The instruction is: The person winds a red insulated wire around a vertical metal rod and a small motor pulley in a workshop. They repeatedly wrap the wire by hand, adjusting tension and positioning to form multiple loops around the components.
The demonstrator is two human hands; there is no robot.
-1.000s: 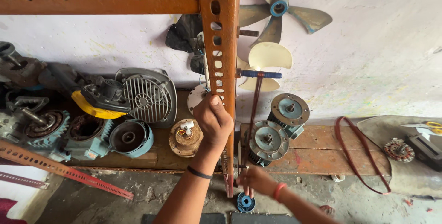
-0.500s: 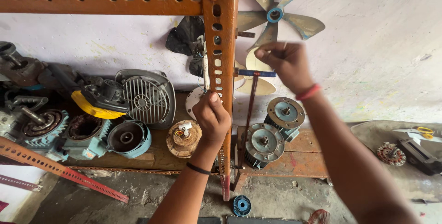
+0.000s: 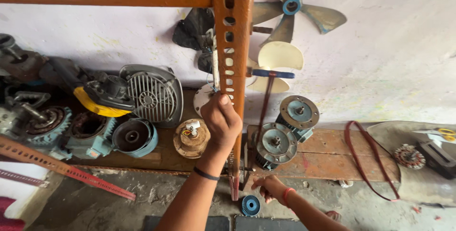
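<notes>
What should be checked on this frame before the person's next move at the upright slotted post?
1. Left hand grip on the orange slotted post: wrapped around it at mid-height, ok.
2. Right hand low beside the foot of the post: whether it holds anything, cannot tell.
3. Blue spool on the floor by the post's foot: lying loose, apart from the right hand, ok.
4. Dark belt hanging from the blue-handled rod: running close behind the post, slack or taut cannot tell.
5. Two round motor housings on the wooden shelf beside the post: seated flat, ok.
</notes>
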